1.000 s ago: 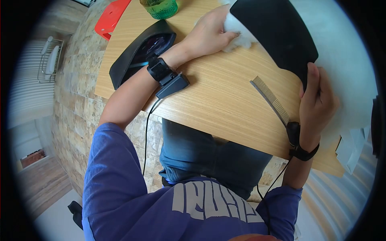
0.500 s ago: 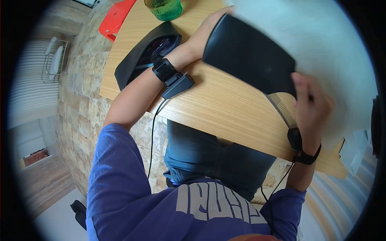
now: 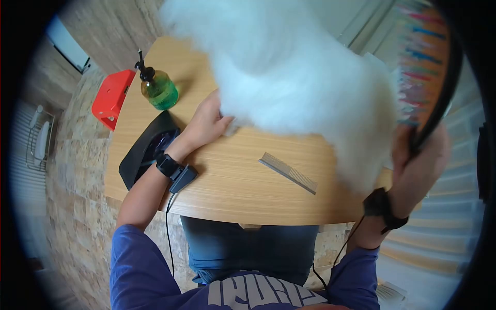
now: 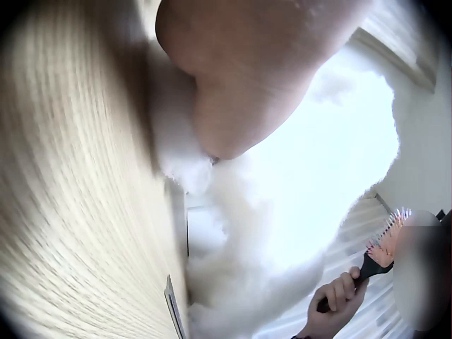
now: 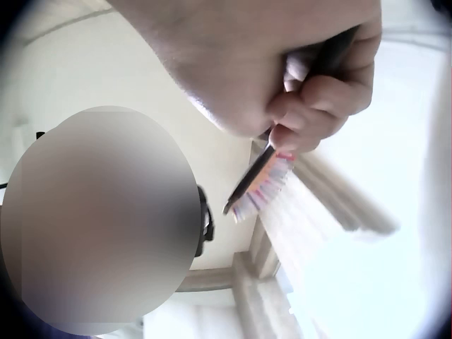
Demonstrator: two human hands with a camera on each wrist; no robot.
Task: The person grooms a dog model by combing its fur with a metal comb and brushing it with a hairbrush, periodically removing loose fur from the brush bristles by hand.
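A fluffy white dog (image 3: 299, 88) stands on the wooden table, its body filling the upper middle of the head view. My left hand (image 3: 205, 123) holds a furry lower leg of it close to the tabletop; in the left wrist view, white fur (image 4: 185, 173) shows below the thumb side. On the right, my right hand (image 3: 421, 155) grips the handle of a black paddle brush (image 3: 426, 77), raised beside the dog's rear. Its orange pad with multicoloured bristles faces the dog. The right wrist view shows fingers (image 5: 328, 99) curled round the brush handle.
A metal comb (image 3: 288, 173) lies on the table (image 3: 232, 191) before the dog. Left of my left hand are a black case (image 3: 139, 155) and a green spray bottle (image 3: 160, 90). A red stool (image 3: 111, 101) stands past the table's left edge. Cables hang from both wrist cameras.
The brush has swung from over the tabletop, black back up, to a raised place on the right with bristles showing. The head view has shifted, revealing more of the dog.
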